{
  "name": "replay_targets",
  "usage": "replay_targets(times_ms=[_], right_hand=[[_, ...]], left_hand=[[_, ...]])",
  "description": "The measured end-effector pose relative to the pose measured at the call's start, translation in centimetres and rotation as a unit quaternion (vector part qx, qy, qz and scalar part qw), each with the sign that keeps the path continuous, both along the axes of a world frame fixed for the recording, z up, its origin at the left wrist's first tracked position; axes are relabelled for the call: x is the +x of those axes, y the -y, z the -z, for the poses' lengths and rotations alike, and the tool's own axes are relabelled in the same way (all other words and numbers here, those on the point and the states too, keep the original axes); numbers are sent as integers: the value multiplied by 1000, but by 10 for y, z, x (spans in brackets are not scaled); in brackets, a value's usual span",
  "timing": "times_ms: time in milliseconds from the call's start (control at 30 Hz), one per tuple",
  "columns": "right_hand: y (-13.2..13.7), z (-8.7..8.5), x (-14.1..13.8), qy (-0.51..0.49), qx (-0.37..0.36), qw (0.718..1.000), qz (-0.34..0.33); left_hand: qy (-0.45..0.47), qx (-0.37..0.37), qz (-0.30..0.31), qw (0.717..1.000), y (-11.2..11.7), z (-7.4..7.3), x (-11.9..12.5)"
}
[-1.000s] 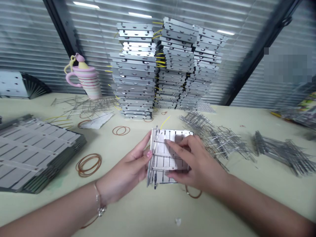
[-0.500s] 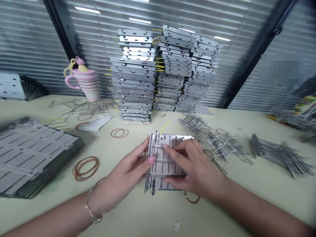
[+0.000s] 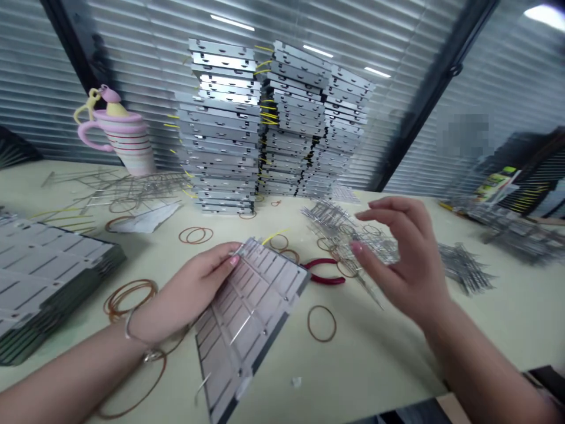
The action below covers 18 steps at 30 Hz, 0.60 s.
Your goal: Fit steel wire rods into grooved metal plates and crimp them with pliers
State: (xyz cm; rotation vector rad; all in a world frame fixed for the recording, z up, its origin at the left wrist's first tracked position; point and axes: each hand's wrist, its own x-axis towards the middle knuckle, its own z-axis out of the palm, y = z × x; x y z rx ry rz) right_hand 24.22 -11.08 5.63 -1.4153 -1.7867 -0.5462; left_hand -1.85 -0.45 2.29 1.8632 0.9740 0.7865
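My left hand (image 3: 185, 291) grips the left edge of a small stack of slotted grey metal plates (image 3: 251, 306), which now lies tilted toward me with thin metal pins across its top. My right hand (image 3: 401, 259) is lifted off the stack, fingers apart and curved, holding nothing, hovering over a heap of loose metal pins (image 3: 353, 235). Red-handled pliers (image 3: 324, 271) lie on the table between the stack and my right hand. A brown rubber band (image 3: 321, 323) lies just right of the stack.
Tall piles of metal plates (image 3: 265, 123) stand at the back. A pink striped mug (image 3: 121, 138) is at the back left. A wide flat plate pile (image 3: 39, 271) sits at the left. More rubber bands (image 3: 128, 294) and pin heaps (image 3: 463, 268) are scattered about.
My right hand let go of the plate stack and moved up to the right. My left hand swung the stack down toward me. The pliers and a rubber band came into view.
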Motion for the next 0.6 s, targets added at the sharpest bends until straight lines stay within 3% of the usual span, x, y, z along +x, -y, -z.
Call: replay_targets(times_ms=[67,133,200,300,433,600], right_hand=[[-5,6,29,33,-144,987,-57],[-13,22,48,85,-306,938,-137],[-22,41,54,99,-393,896,-183],[-33,53,48,85,-417,886,-185],[-36,34,31,166,-414,880,-162],[-25,20,24,256,-271,920,-117]], left_hand=[[6,-75,83,994,-2,-2,-2],[-10,-124,160,979,1,-2,-2],[-42,-130,210,968,6,-1,-2],[-106,-109,272,950,12,-1,-1],[-174,-85,287,938,11,-5,-1],[-181,-127,266,938,8,-1,0]])
